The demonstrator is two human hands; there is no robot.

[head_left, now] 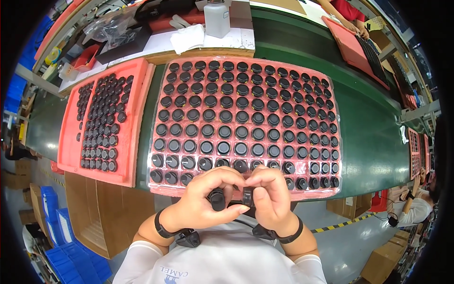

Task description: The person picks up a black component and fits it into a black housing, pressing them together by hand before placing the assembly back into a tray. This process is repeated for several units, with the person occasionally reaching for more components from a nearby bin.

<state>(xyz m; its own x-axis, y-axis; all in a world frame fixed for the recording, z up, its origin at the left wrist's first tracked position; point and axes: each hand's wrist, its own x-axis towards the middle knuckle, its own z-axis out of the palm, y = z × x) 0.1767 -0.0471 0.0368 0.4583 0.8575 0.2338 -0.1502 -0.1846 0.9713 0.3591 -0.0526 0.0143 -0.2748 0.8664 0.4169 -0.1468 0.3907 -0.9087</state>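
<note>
In front of my chest my two hands meet, just over the near edge of a pink tray (307,194). My left hand (203,195) is closed round a black cylindrical part (217,199), which tilts toward me in the curled fingers. A smaller black round part (248,196) is pinched in my right hand (273,202), its edge turned up, close to the left thumb and fingertips. Rows of similar black cylindrical pieces (226,102) fill the tray's clear-lined pockets. Beside my right fingers one pocket (301,168) holds no black piece.
To the left lies a pink foam tray (71,151) with many small black round pieces (104,106). Behind stand a white bottle (217,19) and a white cloth (187,39) on a raised shelf. Across the green table (373,123), another person's hands (357,27) are at a pink tray (345,42).
</note>
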